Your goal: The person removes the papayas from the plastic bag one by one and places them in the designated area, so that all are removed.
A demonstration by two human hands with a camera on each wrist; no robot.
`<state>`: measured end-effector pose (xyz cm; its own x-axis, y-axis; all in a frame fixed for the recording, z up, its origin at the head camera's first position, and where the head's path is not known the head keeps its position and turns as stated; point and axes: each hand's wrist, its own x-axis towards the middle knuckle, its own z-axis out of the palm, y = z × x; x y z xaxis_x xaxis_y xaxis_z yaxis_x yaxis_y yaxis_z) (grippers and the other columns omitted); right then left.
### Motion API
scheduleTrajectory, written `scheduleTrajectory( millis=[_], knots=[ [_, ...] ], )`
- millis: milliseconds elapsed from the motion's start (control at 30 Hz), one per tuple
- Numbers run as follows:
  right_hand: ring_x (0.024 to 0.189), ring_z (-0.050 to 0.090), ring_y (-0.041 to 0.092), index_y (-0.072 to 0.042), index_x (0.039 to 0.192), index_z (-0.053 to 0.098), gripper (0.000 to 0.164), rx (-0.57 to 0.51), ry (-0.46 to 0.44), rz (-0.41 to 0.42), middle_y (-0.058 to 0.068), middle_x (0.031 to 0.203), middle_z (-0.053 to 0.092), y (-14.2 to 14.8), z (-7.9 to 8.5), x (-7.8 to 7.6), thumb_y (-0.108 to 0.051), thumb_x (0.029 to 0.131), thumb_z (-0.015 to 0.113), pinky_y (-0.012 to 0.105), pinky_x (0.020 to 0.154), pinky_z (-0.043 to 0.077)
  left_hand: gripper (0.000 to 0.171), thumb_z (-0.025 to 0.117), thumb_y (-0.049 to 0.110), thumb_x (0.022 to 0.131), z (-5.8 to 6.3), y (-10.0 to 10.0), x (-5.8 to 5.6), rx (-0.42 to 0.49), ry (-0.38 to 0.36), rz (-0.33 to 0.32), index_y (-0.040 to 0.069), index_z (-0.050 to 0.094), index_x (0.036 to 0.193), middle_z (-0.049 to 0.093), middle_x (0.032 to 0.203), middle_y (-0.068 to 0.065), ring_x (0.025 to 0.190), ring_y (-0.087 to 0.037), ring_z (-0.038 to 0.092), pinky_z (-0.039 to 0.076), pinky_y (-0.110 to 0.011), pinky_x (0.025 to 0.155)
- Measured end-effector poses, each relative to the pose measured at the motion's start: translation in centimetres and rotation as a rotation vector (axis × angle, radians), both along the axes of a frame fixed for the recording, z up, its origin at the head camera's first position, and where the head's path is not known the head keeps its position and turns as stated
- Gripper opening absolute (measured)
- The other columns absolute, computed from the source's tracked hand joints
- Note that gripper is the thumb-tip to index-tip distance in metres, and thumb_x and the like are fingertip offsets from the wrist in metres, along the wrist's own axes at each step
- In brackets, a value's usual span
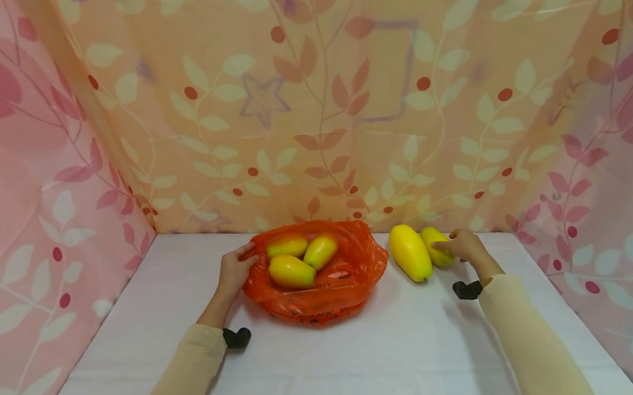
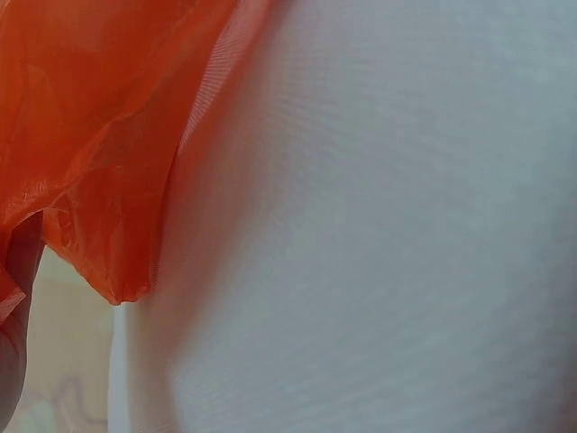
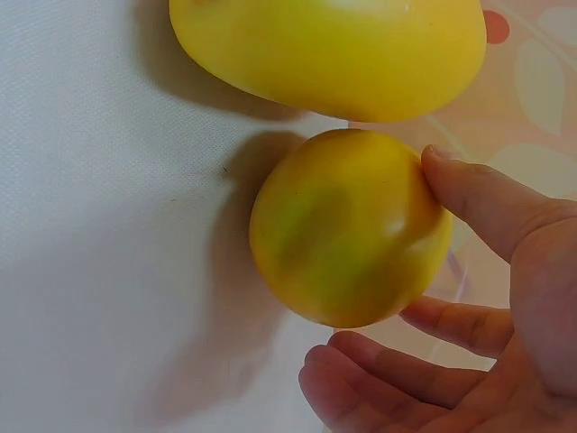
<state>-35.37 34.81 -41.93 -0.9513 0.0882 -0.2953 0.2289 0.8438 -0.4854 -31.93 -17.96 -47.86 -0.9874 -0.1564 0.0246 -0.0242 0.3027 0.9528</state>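
My left hand (image 1: 234, 272) holds the left rim of a red-orange plastic bag (image 1: 358, 265), which lies spread with its mouth up; in the left wrist view a fold of the bag covers part of that hand. Three yellow-green mangoes (image 1: 291, 272) lie inside the bag. At the right, my right hand (image 1: 468, 249) grips another mango (image 3: 352, 230) between thumb and fingers; the thumb is on its side in the right wrist view. Just left of this mango, a larger yellow papaya-like fruit (image 1: 410, 253) lies on the table, between it and the bag.
A white cloth covers the table (image 1: 335, 369). Patterned leaf-print curtains (image 1: 320, 98) close off the back and both sides. Dark wrist-worn devices (image 1: 467, 290) sit at both cuffs.
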Motion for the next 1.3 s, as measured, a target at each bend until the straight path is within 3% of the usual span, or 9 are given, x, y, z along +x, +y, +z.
scheduleTrajectory(
  millis=[433,700,1067,1300],
  knots=[
    [0.099,0.055,0.039,0.014,0.138,0.037,0.087,0.020,0.033,0.022,0.035,0.136,0.045,-0.1,0.9,0.0,-0.055,0.090,0.059,0.042,0.083,0.054,0.044,0.062,0.007,0.093,-0.1,0.1,0.2,0.009,-0.015,0.001,0.001,0.055,0.136,0.050,0.144,-0.019,0.142,-0.031,0.037,0.031,-0.044,0.118],
    [0.121,0.044,0.047,0.008,0.139,0.040,0.084,-0.043,0.153,0.036,0.033,0.141,0.043,-1.6,3.5,0.2,-0.057,0.090,0.059,0.059,0.103,0.042,0.045,0.063,0.007,0.092,-0.1,0.0,0.0,0.006,0.002,-0.005,-0.001,0.056,0.135,0.052,0.142,-0.021,0.141,-0.031,0.039,0.032,-0.044,0.117],
    [0.114,0.051,0.046,0.003,0.142,0.038,0.083,0.015,0.275,0.118,0.034,0.135,0.047,-5.3,7.8,0.7,-0.057,0.089,0.061,0.055,0.095,0.049,0.044,0.063,0.006,0.092,0.7,-0.1,-0.7,0.027,0.030,0.002,-0.002,0.055,0.135,0.053,0.140,-0.022,0.139,-0.030,0.041,0.034,-0.043,0.116],
    [0.118,0.051,0.045,0.000,0.143,0.039,0.077,-0.018,0.297,0.181,0.031,0.137,0.048,-8.4,8.8,1.6,-0.050,0.090,0.064,0.055,0.096,0.050,0.044,0.064,0.005,0.091,0.2,-0.1,-0.2,0.006,0.035,0.000,-0.003,0.057,0.133,0.055,0.137,-0.021,0.139,-0.029,0.042,0.035,-0.042,0.116]
  ],
)
